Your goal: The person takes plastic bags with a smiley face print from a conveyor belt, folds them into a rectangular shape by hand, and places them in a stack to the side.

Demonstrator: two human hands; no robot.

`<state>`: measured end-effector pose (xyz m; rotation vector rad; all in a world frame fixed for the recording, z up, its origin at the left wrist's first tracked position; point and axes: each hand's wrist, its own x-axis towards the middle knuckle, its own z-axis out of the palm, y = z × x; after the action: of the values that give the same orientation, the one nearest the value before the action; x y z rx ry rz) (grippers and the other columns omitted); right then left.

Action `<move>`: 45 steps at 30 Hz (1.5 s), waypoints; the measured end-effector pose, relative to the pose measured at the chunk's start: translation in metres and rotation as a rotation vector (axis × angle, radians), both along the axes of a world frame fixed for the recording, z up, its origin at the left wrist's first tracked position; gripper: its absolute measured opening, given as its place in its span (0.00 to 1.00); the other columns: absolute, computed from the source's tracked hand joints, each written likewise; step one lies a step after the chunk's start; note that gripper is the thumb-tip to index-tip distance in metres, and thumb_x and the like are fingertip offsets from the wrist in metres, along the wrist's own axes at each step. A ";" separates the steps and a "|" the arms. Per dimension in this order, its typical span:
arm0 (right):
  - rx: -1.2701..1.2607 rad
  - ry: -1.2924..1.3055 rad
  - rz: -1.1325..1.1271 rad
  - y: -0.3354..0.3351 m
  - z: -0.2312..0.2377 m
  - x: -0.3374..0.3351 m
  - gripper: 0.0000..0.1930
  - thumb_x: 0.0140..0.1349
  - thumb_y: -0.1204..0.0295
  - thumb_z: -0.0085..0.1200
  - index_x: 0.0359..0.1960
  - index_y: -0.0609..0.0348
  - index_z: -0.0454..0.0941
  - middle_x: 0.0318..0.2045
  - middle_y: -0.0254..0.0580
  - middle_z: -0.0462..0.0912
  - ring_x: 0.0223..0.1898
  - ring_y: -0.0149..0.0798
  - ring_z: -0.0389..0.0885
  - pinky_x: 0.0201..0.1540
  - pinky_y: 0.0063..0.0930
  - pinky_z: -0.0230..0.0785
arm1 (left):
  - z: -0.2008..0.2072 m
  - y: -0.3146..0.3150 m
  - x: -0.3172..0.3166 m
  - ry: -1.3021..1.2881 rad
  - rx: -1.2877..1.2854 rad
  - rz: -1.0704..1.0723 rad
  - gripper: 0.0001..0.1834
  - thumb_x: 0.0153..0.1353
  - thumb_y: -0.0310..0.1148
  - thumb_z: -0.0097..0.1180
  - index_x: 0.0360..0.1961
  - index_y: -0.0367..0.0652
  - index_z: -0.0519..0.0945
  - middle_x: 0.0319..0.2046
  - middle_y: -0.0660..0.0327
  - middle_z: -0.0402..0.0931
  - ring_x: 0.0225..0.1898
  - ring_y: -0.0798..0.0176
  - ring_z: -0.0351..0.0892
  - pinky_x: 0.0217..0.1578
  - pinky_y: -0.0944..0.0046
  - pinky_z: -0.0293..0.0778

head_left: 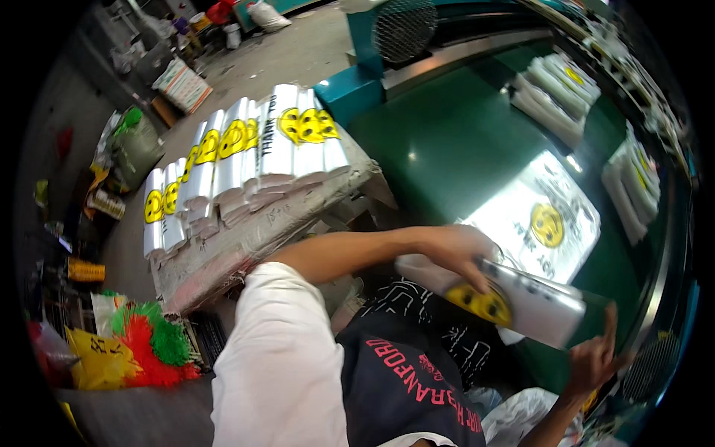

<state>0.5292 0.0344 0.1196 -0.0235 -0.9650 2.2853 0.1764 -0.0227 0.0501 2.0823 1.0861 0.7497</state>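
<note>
Bag bundle (494, 302) held at near side of green surface (428, 160), print blurred, upper edge partly covered by left hand (460, 252). Left fingers grip it, some tips hidden. Right hand (590, 365), blurred, just beside bundle's right end, fingers spread; contact hard to tell. Flat bag stack (542, 216) beyond, partly hidden by bundle.
</note>
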 end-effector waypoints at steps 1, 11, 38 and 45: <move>0.363 -0.195 -0.019 -0.002 -0.005 -0.013 0.33 0.59 0.49 0.54 0.55 0.67 0.70 0.18 0.34 0.80 0.17 0.29 0.74 0.34 0.21 0.70 | 0.003 -0.010 -0.021 0.011 -0.172 0.083 0.22 0.52 0.47 0.66 0.33 0.36 0.78 0.24 0.57 0.74 0.28 0.67 0.71 0.30 0.65 0.67; 1.236 -1.339 -0.312 0.082 -0.081 -0.098 0.23 0.50 0.62 0.65 0.45 0.61 0.75 0.54 0.52 0.74 0.58 0.51 0.69 0.59 0.39 0.60 | 0.026 -0.231 -0.400 0.073 -0.200 1.448 0.31 0.61 0.50 0.55 0.52 0.31 0.73 0.41 0.52 0.78 0.42 0.57 0.77 0.45 0.63 0.70; 1.324 -1.712 -0.463 0.018 -0.150 0.029 0.44 0.50 0.47 0.60 0.63 0.60 0.60 0.65 0.61 0.56 0.67 0.56 0.53 0.65 0.50 0.49 | -0.104 0.130 0.013 0.535 -0.062 0.783 0.45 0.38 0.54 0.70 0.52 0.31 0.71 0.49 0.45 0.73 0.52 0.46 0.71 0.49 0.49 0.69; 1.206 -1.697 -0.763 0.024 -0.176 -0.011 0.47 0.48 0.48 0.62 0.65 0.60 0.57 0.65 0.71 0.50 0.66 0.63 0.51 0.64 0.54 0.46 | -0.101 0.129 0.021 0.417 0.025 0.677 0.31 0.41 0.46 0.69 0.40 0.30 0.78 0.40 0.41 0.76 0.45 0.44 0.75 0.46 0.51 0.71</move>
<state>0.5184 0.0585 -0.0565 -1.5846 -2.3013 0.2947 0.1979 0.1060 -0.0511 1.9309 2.0774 0.6359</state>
